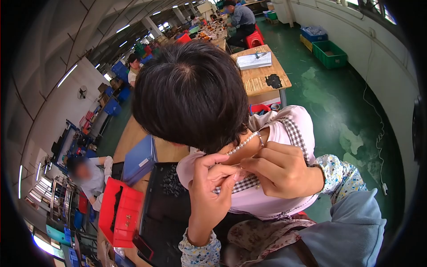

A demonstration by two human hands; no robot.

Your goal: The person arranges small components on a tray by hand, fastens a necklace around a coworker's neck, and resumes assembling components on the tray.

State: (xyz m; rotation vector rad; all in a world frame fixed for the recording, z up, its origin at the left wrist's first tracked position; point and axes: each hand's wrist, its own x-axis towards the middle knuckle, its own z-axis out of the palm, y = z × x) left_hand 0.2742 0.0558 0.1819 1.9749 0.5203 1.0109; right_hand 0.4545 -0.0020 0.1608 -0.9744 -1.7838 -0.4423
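Observation:
Both hands are held close together, low in the middle of the view, at the neck and upper chest of a person in a pale pink top (275,212) with dark hair (189,89). My left hand (212,187) has its thumb and fingers pinched together; what is between them is too small to name. Beside it, my right hand (284,171) is curled, its fingertips meeting those of the left. A pearl necklace (244,143) lies on the person's neck just above the hands. A checkered strap (297,133) crosses the top.
A red box (119,216), a blue folder (140,159) and a black tray (162,213) with small dark pieces stand at left. A wooden table (282,73) bears a white box (253,61). Other people sit farther off; a green crate (330,54) is on the floor.

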